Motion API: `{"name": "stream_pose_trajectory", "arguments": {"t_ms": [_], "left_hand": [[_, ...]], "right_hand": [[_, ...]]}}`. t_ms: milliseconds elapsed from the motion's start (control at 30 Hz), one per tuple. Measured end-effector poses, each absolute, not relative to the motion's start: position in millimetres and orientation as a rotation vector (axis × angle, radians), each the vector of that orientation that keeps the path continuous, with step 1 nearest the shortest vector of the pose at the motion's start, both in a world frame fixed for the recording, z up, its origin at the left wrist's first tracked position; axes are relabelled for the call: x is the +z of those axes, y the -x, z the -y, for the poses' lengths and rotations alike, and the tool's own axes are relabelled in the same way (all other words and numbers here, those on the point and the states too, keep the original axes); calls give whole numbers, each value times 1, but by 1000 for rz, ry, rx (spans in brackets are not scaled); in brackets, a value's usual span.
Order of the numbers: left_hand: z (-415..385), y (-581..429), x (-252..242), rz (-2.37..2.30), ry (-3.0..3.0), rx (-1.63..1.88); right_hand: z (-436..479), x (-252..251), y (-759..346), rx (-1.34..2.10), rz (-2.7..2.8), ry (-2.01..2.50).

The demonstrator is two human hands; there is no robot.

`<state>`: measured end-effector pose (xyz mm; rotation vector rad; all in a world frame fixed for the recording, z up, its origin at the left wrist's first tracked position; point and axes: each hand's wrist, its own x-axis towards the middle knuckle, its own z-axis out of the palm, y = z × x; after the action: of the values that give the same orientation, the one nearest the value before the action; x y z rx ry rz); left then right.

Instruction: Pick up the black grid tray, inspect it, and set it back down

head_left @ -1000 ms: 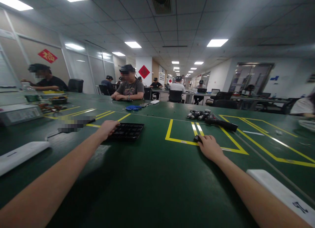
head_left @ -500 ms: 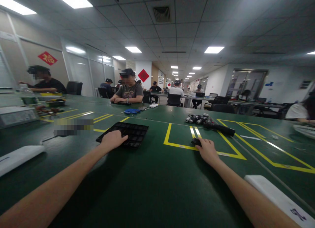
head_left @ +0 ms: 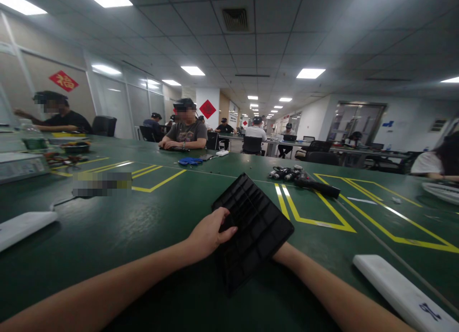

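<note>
L grip (head_left: 206, 235) was closed on the L edge of a black tray (head_left: 253, 217), thumb over the front, fingers at the rim. Tray sat just R of L grip, tilted well up, divided side twd the head cam; couldn't tell if its low corner touched the green desk (head_left: 143, 231). R grip was hidden behind the tray, only R wrist (head_left: 285, 253) & forearm showing past its lower R edge, so couldn't tell if it held anything.

Beyond & R of L grip, past the tray: bundle of dark cables (head_left: 283, 173) w/ silver ends, next to a black tube (head_left: 324, 189). Yellow tape (head_left: 321, 223) ran on the desk R of the tray, nearer than the tube. White box (head_left: 398, 289) w/ dark mark lay R of R wrist, near side. Another white box (head_left: 27, 228) was well L of L grip. Blurred-out dark item (head_left: 102, 185) lay L & beyond L grip; blue cloth-like item (head_left: 191, 161) farther out, nr a seated person (head_left: 188, 131) in a gray tee & cap.
</note>
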<state>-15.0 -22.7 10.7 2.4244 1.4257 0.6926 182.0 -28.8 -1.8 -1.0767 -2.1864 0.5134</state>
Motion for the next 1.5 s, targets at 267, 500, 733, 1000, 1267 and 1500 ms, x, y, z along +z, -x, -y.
{"name": "stream_pose_trajectory", "arguments": {"t_ms": [267,500,733,1000,1267,1500], "left_hand": [[31,16,9,-1351,-2365,644],[4,26,24,-1365,-1726,1024],[-23,49,16,-1403,-901,1254],[6,33,27,-1099,-1281,806],[14,34,31,-936,-1544,567],[15,27,26,-1004,-1717,521]], "right_hand": [[38,7,-192,592,2324,985],[35,-3,-191,350,2405,859],[32,-9,-195,357,2436,850],[37,1,-190,404,2507,851],[36,0,-189,397,2426,809],[33,-5,-189,446,2349,693]]}}
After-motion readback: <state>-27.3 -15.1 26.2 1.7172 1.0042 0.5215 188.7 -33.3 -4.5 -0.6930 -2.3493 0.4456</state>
